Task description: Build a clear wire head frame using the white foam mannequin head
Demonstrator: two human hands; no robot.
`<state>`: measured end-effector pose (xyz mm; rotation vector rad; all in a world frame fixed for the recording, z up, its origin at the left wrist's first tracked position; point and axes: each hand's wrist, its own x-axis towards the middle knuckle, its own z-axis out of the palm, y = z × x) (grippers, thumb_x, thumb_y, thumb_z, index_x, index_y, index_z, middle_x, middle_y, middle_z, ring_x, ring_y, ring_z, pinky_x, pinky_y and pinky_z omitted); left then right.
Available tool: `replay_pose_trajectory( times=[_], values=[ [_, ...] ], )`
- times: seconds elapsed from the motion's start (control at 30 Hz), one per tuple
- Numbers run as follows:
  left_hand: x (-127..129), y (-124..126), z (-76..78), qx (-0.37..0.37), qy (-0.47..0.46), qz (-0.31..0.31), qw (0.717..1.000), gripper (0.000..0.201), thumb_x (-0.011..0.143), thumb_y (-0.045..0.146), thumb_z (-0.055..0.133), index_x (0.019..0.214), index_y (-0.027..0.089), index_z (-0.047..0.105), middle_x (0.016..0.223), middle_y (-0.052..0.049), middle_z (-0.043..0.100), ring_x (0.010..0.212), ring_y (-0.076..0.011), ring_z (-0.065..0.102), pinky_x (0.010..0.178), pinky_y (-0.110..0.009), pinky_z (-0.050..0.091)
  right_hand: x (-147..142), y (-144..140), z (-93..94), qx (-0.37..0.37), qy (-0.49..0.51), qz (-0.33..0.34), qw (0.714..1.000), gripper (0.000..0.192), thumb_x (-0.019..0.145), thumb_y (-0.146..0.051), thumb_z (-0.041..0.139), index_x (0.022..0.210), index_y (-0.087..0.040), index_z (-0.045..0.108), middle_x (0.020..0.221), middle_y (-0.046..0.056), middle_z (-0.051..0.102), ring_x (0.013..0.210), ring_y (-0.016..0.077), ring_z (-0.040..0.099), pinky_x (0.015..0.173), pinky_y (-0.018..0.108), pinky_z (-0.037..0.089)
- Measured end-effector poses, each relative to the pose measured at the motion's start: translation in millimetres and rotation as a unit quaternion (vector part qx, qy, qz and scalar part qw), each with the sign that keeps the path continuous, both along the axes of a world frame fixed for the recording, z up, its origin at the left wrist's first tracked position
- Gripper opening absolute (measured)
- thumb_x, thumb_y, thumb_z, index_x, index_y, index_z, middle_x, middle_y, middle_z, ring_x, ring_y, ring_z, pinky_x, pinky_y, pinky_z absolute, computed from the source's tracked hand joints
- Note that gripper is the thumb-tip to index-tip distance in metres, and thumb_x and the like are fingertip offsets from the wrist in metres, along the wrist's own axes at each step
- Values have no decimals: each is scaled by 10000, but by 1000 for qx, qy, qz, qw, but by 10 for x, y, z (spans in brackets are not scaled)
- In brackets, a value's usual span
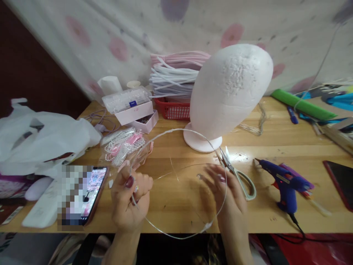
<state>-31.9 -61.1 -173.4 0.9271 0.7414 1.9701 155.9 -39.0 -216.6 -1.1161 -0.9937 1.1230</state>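
My left hand (131, 198) is closed around the left side of a thin, pale wire hoop (182, 238), its thumb pressed on the fingers. The hoop stands up over the table, partly wrapped in white, with a whitish lump at its lower right. My right hand (228, 195) is at the hoop's right side, fingers stretched apart and slightly blurred. A fine loose wire (164, 176) stretches from the left fist toward the right fingers; whether they touch it is unclear. Scissors (242, 180) with pale handles lie partly open just beyond the right hand.
A white foam head (228, 88) stands behind the hoop. Right are a blue glue gun (285, 178) and a green roll (303, 104). Left are bagged pearl strings (121, 149), a phone (93, 191), small boxes (135, 112) and a plastic bag (46, 132). A red basket (175, 110) sits behind.
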Motion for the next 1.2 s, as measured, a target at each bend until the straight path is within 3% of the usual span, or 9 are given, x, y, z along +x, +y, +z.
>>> replay_pose_trajectory(
  times=[0.07, 0.1, 0.17, 0.23, 0.33, 0.43, 0.6, 0.97, 1.2],
  values=[
    [69, 14, -21, 3, -3, 33, 999, 317, 909, 236, 555, 641, 190, 392, 445, 95, 206, 397, -73, 123, 433, -249, 229, 53, -137, 108, 137, -118, -122, 976, 264, 941, -265, 559, 1199, -252, 614, 1227, 73, 637, 1119, 234, 627, 1070, 504, 427],
    [110, 22, -32, 4, -3, 46, 999, 309, 905, 224, 554, 643, 192, 393, 446, 96, 211, 397, -74, 122, 432, -249, 228, 49, -203, 168, 216, -194, -108, 951, 266, 919, -236, 587, 1182, -249, 624, 1181, 58, 654, 1115, 227, 614, 1128, 500, 348],
    [191, 28, -53, -2, -9, 65, 998, 310, 905, 212, 546, 637, 195, 392, 449, 94, 221, 399, -79, 133, 435, -253, 237, -22, -303, 268, 338, -347, 13, 875, 247, 889, -222, 640, 1136, -208, 651, 1070, 41, 713, 1069, 215, 626, 1215, 472, 144],
    [255, 22, -67, -7, -17, 84, 996, 346, 901, 213, 554, 605, 191, 377, 449, 90, 225, 402, -80, 151, 442, -255, 249, -149, -347, 309, 376, -410, 92, 826, 173, 931, -241, 614, 1079, -167, 663, 915, 22, 751, 935, 188, 663, 1224, 455, 32],
    [290, 0, -75, 6, -7, 104, 995, 411, 890, 245, 580, 554, 187, 350, 446, 84, 230, 403, -79, 175, 448, -263, 265, -316, -340, 273, 363, -383, 70, 847, 199, 1016, -202, 477, 958, -194, 667, 634, -58, 665, 633, 113, 596, 1164, 440, 162],
    [266, -4, -75, 22, 8, 104, 994, 405, 900, 308, 569, 558, 188, 390, 444, 81, 260, 401, -79, 186, 456, -268, 282, -343, -301, 248, 390, -374, 57, 839, 243, 1013, -158, 462, 932, -218, 683, 537, -73, 561, 535, 102, 466, 943, 391, 312],
    [197, 33, -67, 12, -1, 97, 995, 374, 923, 344, 531, 593, 181, 469, 428, 80, 272, 401, -79, 172, 459, -256, 284, -218, -207, 351, 431, -392, 107, 806, 233, 1005, -141, 466, 958, -163, 693, 539, -42, 546, 551, 124, 420, 678, 340, 248],
    [96, 50, -32, 6, 40, 104, 994, 478, 935, 337, 538, 529, 175, 347, 380, 81, 254, 367, -68, 160, 432, -266, 222, -192, -193, 342, 440, -363, 147, 808, 166, 984, -164, 544, 947, -173, 705, 540, -58, 497, 587, 118, 408, 742, 348, 325],
    [123, 6, -43, 30, 52, 138, 989, 469, 895, 284, 583, 521, 173, 323, 395, 85, 260, 364, -65, 177, 426, -265, 211, -197, -197, 356, 435, -369, 97, 816, 195, 995, -274, 542, 906, -204, 701, 635, -45, 633, 665, 124, 559, 1008, 386, 369]
  ],
)
